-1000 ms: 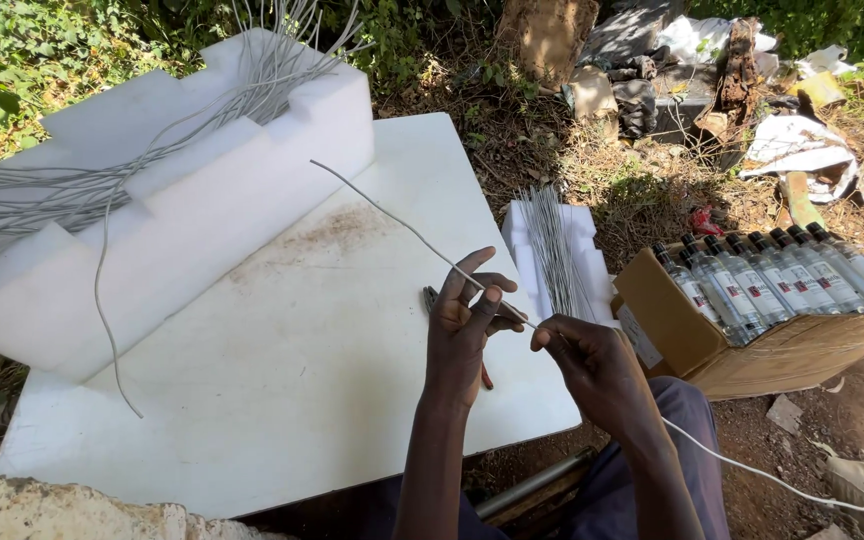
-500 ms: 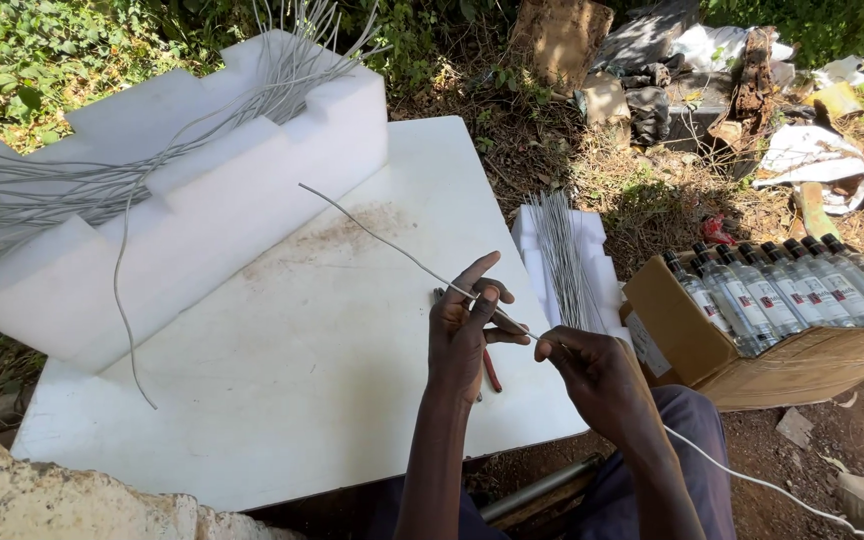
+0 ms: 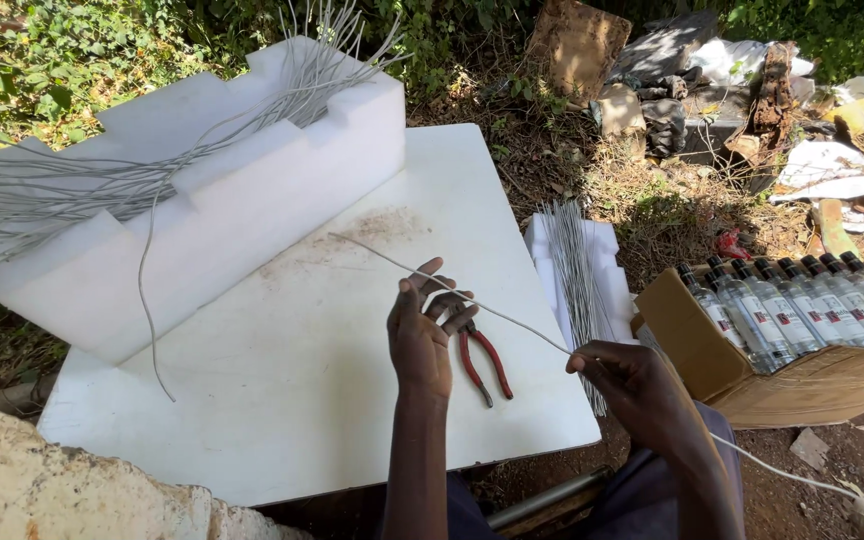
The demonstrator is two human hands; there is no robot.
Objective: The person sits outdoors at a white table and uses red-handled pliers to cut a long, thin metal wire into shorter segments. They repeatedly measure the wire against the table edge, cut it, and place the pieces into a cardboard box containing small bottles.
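Note:
A long thin grey wire (image 3: 512, 320) runs from over the white board (image 3: 282, 390) back between my hands and trails off to the lower right. My left hand (image 3: 420, 330) has its fingers spread, with the wire passing over the fingertips. My right hand (image 3: 637, 385) pinches the wire near the board's right edge. Red-handled pliers (image 3: 482, 362) lie on the board just right of my left hand.
A white foam block (image 3: 252, 210) holding several long grey wires stands at the board's back left. Cut straight wires (image 3: 577, 280) lie on a small foam piece at the right. A cardboard box of bottles (image 3: 802, 320) sits further right. Debris and plants surround.
My hands have moved apart along the wire, the right hand drawing back to the right. The pliers, hidden behind my left hand before, now show on the board.

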